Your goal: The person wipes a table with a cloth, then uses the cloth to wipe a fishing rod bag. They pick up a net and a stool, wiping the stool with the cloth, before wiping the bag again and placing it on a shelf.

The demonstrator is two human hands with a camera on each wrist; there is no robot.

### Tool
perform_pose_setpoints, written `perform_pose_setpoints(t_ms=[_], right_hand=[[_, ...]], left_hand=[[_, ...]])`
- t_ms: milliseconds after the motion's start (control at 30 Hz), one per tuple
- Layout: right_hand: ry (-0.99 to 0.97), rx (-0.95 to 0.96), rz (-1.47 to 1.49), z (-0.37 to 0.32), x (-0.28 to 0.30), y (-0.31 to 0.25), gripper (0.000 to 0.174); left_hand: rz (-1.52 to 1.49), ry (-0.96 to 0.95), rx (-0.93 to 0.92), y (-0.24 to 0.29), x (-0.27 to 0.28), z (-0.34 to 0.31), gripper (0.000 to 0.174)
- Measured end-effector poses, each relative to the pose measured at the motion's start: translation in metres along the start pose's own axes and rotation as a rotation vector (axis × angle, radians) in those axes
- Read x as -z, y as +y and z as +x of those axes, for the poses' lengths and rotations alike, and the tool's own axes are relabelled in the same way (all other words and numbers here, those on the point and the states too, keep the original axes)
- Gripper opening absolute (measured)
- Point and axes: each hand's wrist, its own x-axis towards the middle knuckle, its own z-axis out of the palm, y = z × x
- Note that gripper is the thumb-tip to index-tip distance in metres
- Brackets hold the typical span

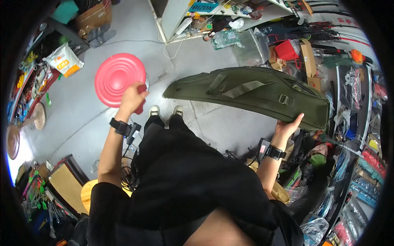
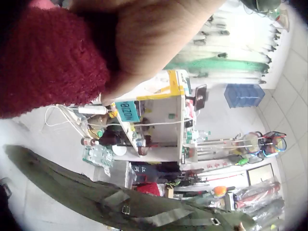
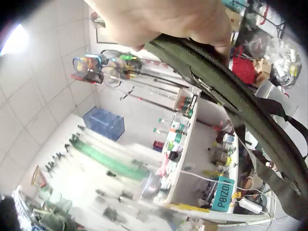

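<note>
A long olive-green bag [image 1: 254, 88] with straps and a buckle extends sideways in front of the person, its narrow end to the left. The right hand [image 1: 287, 127] grips its wide end from below, thumb against the side; in the right wrist view the right hand [image 3: 168, 19] curls round the bag's edge [image 3: 207, 72]. In the left hand [image 1: 132, 98] is a dark red cloth [image 1: 140, 107], pinched above a round pink stool [image 1: 119, 78]. The left wrist view shows the fuzzy red cloth [image 2: 48, 62] against the left hand [image 2: 154, 38], with the bag [image 2: 86, 192] apart from it.
White shelves [image 1: 174, 20] stand ahead, with bottled water [image 1: 225, 39] beside them. Packed goods and boxes [image 1: 308, 57] line the right side. At the left are a white-and-orange sack [image 1: 65, 60] and a rack. A wooden stool [image 1: 88, 194] is by the left elbow.
</note>
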Motion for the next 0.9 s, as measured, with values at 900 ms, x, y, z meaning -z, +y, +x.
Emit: perform_pose_setpoints(t_ms=[900], right_hand=[[-0.378,0.167,-0.597,-0.068,-0.111,0.121,0.077]], left_hand=[[-0.763,-0.384,-0.676,0.277,0.111,0.17,0.036]])
